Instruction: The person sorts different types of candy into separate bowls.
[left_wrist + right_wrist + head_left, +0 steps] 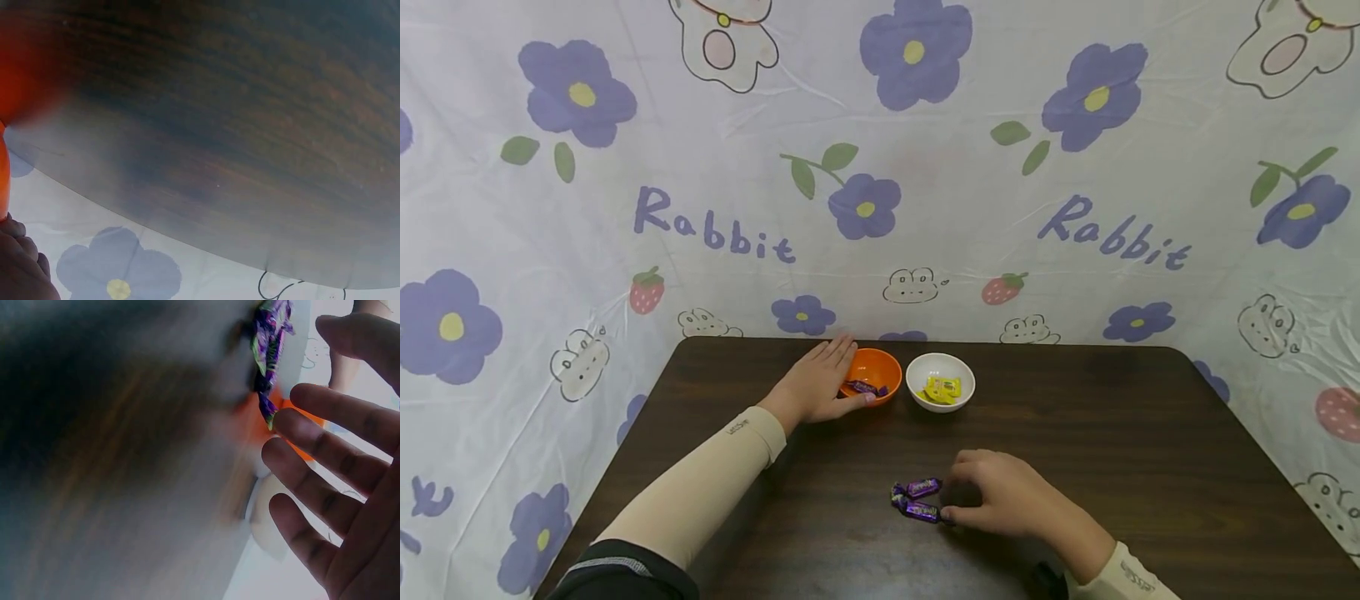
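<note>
The left hand, fingers extended and thumb spread, rests against a round, glossy orange bowl containing purple-wrapped candy. The right hand, thumb and fingers wide apart, is just beside shiny purple-wrapped candies on the dark brown wood-grain table. A round white bowl holds yellow-wrapped candies.

Floral cloth behind dark table

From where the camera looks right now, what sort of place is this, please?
Probably an indoor spot arranged for tabletop work: a printed cloth hangs behind a table, which bears an orange bowl and a white bowl.
</note>
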`<state>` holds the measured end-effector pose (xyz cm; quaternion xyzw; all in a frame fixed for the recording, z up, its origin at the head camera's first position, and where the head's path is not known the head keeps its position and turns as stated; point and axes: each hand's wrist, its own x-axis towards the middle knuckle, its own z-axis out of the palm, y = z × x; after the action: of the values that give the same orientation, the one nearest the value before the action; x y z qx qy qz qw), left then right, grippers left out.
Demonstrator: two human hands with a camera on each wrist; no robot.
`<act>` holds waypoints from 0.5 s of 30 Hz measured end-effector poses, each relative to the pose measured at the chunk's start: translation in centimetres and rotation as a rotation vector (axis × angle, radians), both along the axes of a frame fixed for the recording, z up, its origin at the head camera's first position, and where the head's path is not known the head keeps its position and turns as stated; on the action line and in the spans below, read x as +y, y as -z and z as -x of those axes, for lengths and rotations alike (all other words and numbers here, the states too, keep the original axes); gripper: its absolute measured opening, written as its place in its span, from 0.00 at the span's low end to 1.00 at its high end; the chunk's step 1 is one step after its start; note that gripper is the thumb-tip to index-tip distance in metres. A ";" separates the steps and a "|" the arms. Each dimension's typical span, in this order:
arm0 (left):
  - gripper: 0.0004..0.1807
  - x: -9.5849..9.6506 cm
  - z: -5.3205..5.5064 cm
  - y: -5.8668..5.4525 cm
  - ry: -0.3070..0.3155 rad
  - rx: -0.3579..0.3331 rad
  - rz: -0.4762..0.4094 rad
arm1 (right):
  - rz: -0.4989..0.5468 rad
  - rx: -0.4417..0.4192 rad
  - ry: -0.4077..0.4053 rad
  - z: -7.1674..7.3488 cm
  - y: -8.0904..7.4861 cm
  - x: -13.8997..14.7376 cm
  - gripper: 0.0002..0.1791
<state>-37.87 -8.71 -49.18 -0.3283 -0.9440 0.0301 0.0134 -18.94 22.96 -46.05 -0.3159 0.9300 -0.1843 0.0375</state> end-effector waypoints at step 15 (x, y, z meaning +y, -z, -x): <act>0.60 0.1 -0.2 -0.2 -0.009 -0.013 0.001 | -0.014 0.009 -0.031 -0.2 2.0 -1.0 0.14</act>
<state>-37.66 -8.61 -48.96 -0.3243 -0.9455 0.0284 0.0070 -18.71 21.95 -48.03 -0.3307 0.9264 -0.1759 0.0381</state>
